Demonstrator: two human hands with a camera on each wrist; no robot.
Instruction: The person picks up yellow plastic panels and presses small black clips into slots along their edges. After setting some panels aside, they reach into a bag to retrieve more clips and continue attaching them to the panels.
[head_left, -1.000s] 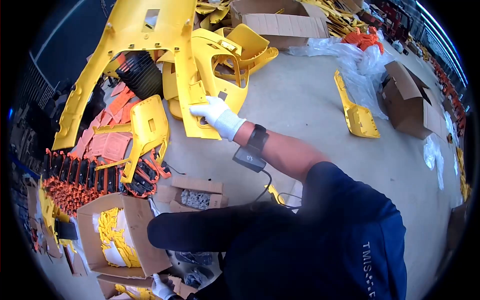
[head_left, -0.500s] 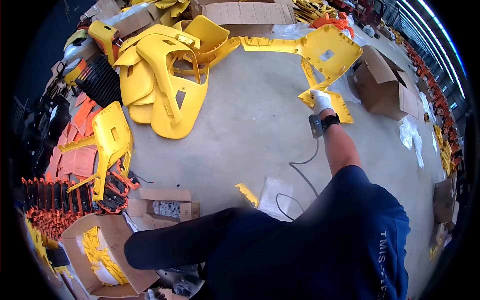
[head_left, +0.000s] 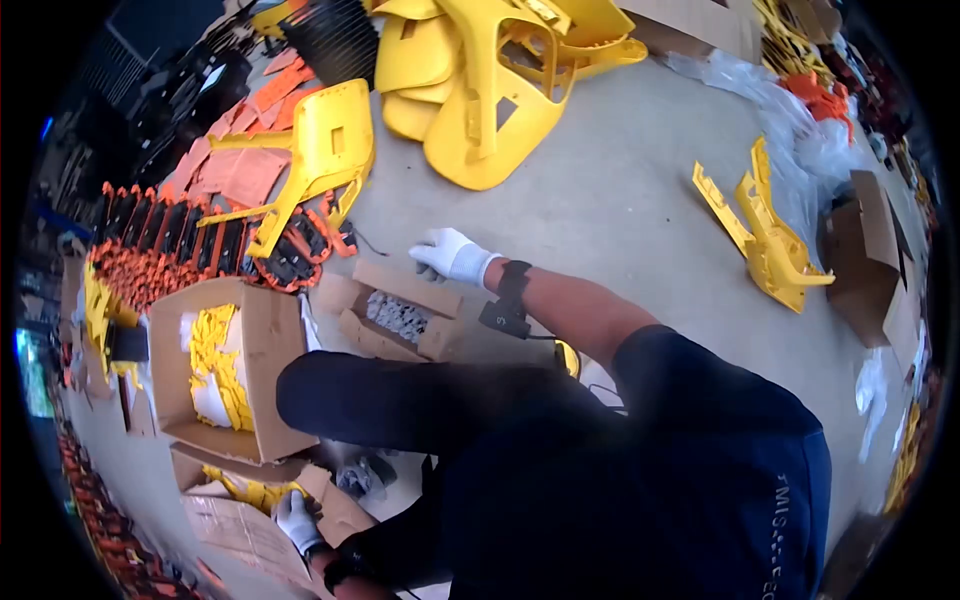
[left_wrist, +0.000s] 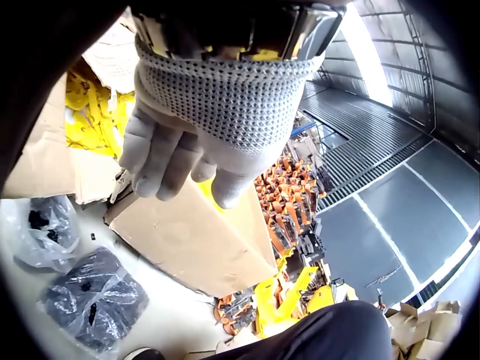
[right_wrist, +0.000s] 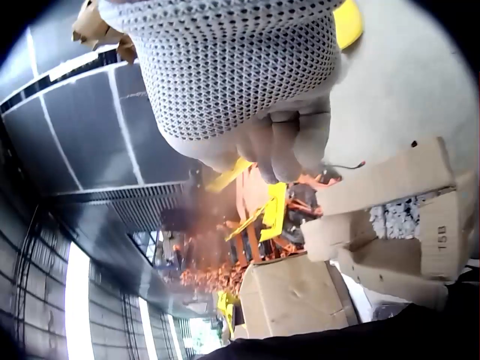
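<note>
My right hand (head_left: 455,258), in a white knit glove, is held over the floor just beyond a small carton (head_left: 437,340) of small grey parts (head_left: 398,316). Nothing is in its loosely bent fingers (right_wrist: 281,150). At the bottom left, my left hand (head_left: 298,520), gloved too, is over the edge of an open carton (head_left: 235,530) with yellow pieces (head_left: 260,492) inside. In the left wrist view its fingers (left_wrist: 154,161) hang relaxed, with no object showing in them. Yellow plastic panels (head_left: 780,262) lie overlapping on the floor at right.
A taller carton (head_left: 280,380) holds thin yellow pieces by my knee. Big yellow covers (head_left: 500,110) are piled at the back. Another yellow panel (head_left: 335,135) rests near rows of orange-black parts (head_left: 170,235). Clear plastic sheeting (head_left: 790,190) and a brown box (head_left: 865,255) stand right.
My right hand carried a large yellow panel from the left to the floor at right and let go of it. The hand has come back left empty, and the view has turned left.
</note>
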